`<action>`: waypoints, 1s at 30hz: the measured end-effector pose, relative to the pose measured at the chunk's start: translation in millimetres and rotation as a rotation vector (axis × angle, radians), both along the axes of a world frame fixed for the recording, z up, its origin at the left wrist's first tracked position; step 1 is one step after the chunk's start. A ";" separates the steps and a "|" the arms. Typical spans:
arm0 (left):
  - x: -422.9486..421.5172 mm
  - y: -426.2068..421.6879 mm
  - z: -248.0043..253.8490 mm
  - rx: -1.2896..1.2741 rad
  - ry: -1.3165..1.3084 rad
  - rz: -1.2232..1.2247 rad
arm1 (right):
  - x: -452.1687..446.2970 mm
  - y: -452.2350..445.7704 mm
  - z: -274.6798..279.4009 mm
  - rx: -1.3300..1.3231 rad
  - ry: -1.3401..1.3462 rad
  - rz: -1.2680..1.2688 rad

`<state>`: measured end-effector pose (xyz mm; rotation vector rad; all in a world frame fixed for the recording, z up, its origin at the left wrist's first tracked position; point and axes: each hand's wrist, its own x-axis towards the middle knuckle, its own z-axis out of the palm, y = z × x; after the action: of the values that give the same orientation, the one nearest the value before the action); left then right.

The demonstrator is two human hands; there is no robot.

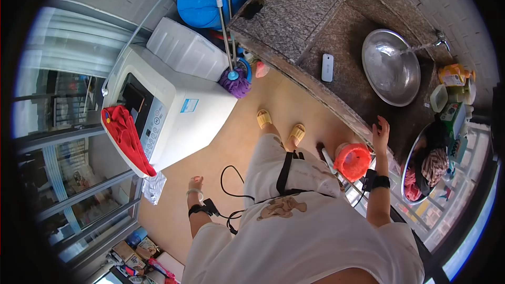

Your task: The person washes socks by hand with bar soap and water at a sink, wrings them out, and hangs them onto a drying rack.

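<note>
My right hand (381,130) is raised near the front edge of the stone counter (294,16), empty, its fingers apart. A round metal basin (386,87) lies beyond it, with water running in from the tap (442,41). Left of the basin sits a small white oblong thing (327,68) with rounded corners. A second basin (404,174), nearer me on the right, holds dark, patterned and pink cloths (434,165). My left hand (195,183) hangs low over the floor, touching nothing, its fingers loosely bent and partly foreshortened.
A white washing machine (184,121) stands left, with a red cloth (126,134) on its top. Behind it are a blue tub (197,2) and a mop (235,83). A red-lined bin (352,162) stands below the counter. A black cable (223,181) loops beside my leg.
</note>
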<state>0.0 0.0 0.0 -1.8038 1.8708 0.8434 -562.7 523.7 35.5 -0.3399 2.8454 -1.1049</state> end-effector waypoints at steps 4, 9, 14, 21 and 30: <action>20.8 44.7 15.8 0.189 0.010 0.342 | -5.8 -18.7 7.5 -0.029 0.062 0.048; 43.5 85.9 18.8 0.137 0.148 0.512 | -13.4 -75.5 8.7 -0.112 0.115 0.218; 104.3 114.7 0.3 0.078 0.173 0.640 | -6.2 -159.0 29.1 -0.158 0.159 0.385; 130.8 22.3 48.5 -0.681 0.439 0.522 | 69.5 -254.7 69.6 -0.249 0.082 0.458; 43.9 -131.9 116.0 -0.897 0.417 -0.160 | 166.4 -309.0 79.0 -0.355 0.082 0.575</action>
<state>43.9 -131.9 116.0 -1.9793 2.9471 0.3297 -396.4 214.7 114.5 -1.1551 2.3370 -1.4549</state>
